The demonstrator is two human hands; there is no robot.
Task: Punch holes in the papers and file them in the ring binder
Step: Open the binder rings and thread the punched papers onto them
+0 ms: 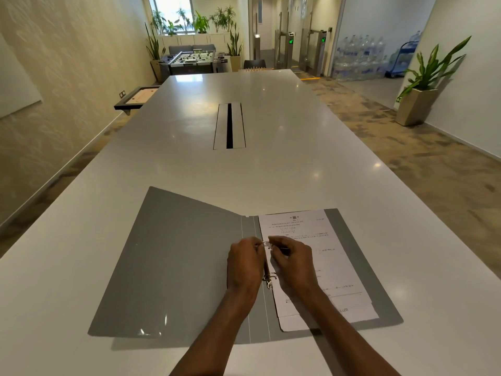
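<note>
A grey binder lies open and flat on the near end of a long white table, its left cover bare. The papers lie as a small stack on the binder's right half, their left edge against the spine, with the lower sheets showing past the top sheet at the near edge. Both hands meet over the spine. The left hand comes in from the left cover's side and the right hand rests across the papers. The curled fingertips of both pinch the far ring from either side. The near ring shows between the two wrists, standing up through the papers' edge. Beyond the binder, a cable slot sits in the middle of the table. Farther off, past the table's far end, stands a football table.
</note>
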